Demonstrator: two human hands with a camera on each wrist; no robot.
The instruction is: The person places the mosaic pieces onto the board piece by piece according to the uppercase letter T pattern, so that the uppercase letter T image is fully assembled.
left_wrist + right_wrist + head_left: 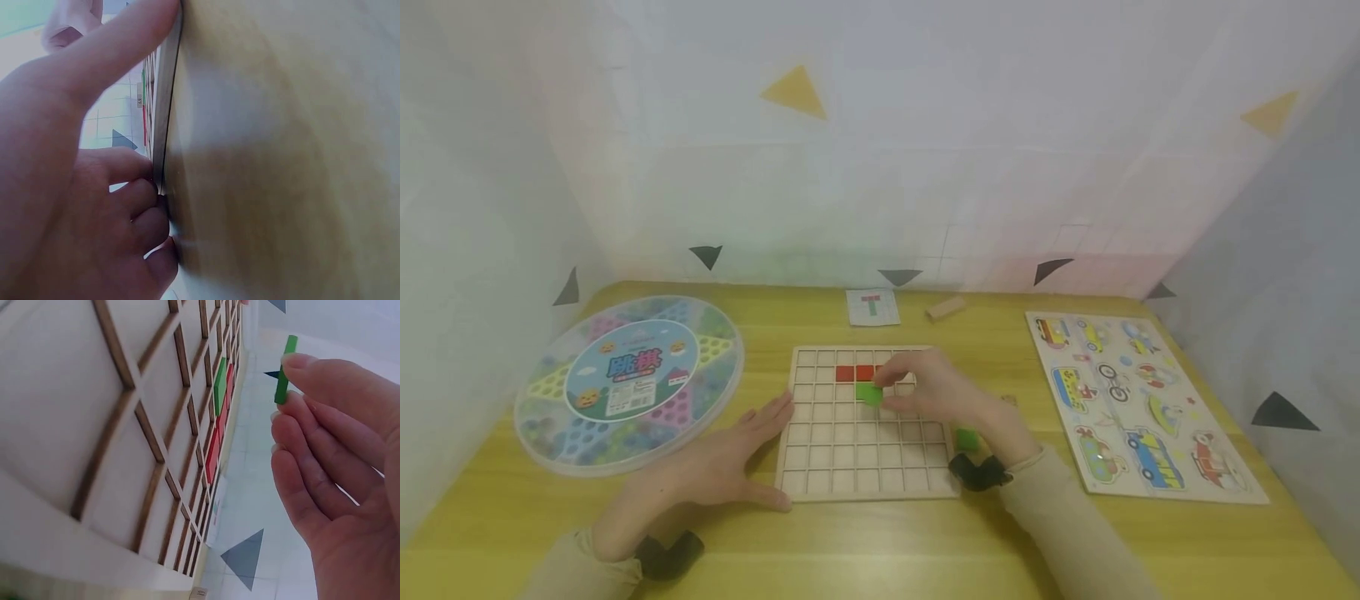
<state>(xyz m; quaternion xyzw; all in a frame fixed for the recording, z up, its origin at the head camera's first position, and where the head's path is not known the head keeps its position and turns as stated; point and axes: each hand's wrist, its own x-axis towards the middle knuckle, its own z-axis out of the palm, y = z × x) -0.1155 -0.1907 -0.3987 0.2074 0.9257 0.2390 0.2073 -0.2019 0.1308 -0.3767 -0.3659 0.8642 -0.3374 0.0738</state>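
A square wooden grid board (pixel 865 481) lies on the table between both hands. My left hand (pixel 715 467) rests at its left side, fingers and thumb spread and touching the edge; the left wrist view shows the thumb (pixel 119 53) against the rim. My right hand (pixel 932 385) is above the board's upper right, pinching a green square tile (pixel 286 372) between thumb and fingers, apart from the grid. Red tiles (pixel 845 374) sit in an upper row, partly hidden by the right hand. Below them another green tile (pixel 220 386) lies in the grid.
Behind the board lie a small card with a red and green T pattern (pixel 872 308) and a wooden piece (pixel 946 308). A round Chinese checkers box (pixel 632 367) is at left, a vehicle picture puzzle (pixel 1135 400) at right. One loose green piece (pixel 967 439) lies near the right wrist.
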